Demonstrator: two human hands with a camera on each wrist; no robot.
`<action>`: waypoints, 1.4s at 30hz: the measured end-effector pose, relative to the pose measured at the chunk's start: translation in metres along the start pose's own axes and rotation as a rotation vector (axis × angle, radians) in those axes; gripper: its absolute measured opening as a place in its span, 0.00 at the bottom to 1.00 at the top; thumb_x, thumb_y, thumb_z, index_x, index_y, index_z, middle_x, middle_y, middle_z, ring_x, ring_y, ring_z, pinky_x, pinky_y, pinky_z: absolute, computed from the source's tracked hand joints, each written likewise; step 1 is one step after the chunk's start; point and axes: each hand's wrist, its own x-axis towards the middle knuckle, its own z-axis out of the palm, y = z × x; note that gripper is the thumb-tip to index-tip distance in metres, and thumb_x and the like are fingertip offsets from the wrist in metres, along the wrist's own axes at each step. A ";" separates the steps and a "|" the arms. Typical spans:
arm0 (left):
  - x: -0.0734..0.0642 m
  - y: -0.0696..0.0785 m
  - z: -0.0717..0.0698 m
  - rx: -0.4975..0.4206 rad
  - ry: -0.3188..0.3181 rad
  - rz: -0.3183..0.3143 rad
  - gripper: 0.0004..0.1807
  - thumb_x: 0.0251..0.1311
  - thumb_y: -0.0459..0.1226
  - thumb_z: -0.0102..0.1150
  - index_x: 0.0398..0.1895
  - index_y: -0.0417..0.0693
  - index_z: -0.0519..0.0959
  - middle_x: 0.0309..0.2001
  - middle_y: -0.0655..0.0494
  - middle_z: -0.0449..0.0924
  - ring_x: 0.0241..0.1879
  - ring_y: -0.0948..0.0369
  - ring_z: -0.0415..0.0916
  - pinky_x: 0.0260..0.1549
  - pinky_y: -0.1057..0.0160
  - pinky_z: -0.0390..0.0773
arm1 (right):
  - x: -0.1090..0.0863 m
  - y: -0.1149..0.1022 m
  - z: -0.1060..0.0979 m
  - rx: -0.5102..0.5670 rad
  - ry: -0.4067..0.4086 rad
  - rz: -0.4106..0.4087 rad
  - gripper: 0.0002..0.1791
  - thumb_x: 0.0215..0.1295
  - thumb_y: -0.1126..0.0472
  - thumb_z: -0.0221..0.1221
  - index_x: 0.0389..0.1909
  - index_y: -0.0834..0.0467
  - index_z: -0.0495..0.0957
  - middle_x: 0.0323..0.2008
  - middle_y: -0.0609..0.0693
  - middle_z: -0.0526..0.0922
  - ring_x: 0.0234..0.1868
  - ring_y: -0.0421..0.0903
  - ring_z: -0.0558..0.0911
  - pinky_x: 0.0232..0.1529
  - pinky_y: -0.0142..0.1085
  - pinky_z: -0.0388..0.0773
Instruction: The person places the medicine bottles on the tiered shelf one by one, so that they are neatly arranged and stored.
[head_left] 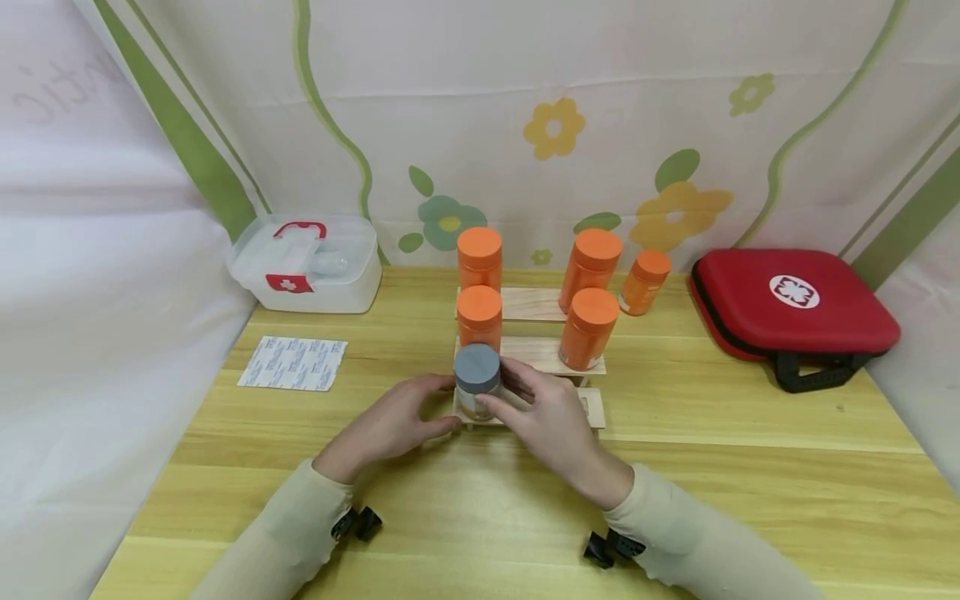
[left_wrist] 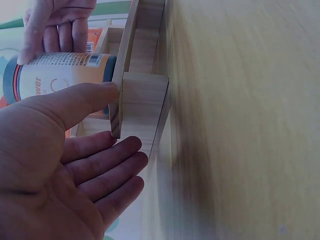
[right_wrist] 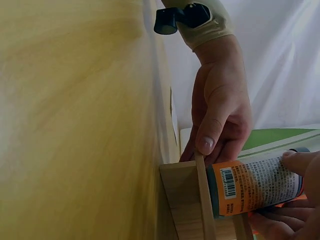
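Observation:
A bottle with a grey lid (head_left: 477, 367) and a white-and-orange label stands upright at the left end of the lowest step of a wooden tiered rack (head_left: 594, 408). My right hand (head_left: 553, 417) holds it from the right, thumb on the near side and fingers around behind. At the rack's left end is my left hand (head_left: 393, 421), its fingers extended and loosely spread. In the left wrist view, the left thumb (left_wrist: 82, 102) lies at the step's front edge beside the bottle base. Orange bottles (head_left: 480, 312) with orange lids occupy the two higher steps, left and right.
A smaller orange bottle (head_left: 645, 283) stands on the table right of the rack. Farther right lies a red first-aid case (head_left: 802, 304) with a black handle. On the left are a translucent first-aid box (head_left: 337, 279) and a blister sheet (head_left: 294, 363). A curtain hangs behind.

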 end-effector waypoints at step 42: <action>0.000 -0.001 0.000 -0.009 -0.004 -0.001 0.32 0.71 0.47 0.71 0.75 0.46 0.76 0.72 0.50 0.80 0.75 0.47 0.74 0.77 0.40 0.72 | -0.008 0.000 -0.055 -0.167 0.015 -0.252 0.31 0.55 0.70 0.78 0.63 0.62 0.85 0.55 0.57 0.92 0.52 0.55 0.93 0.57 0.27 0.86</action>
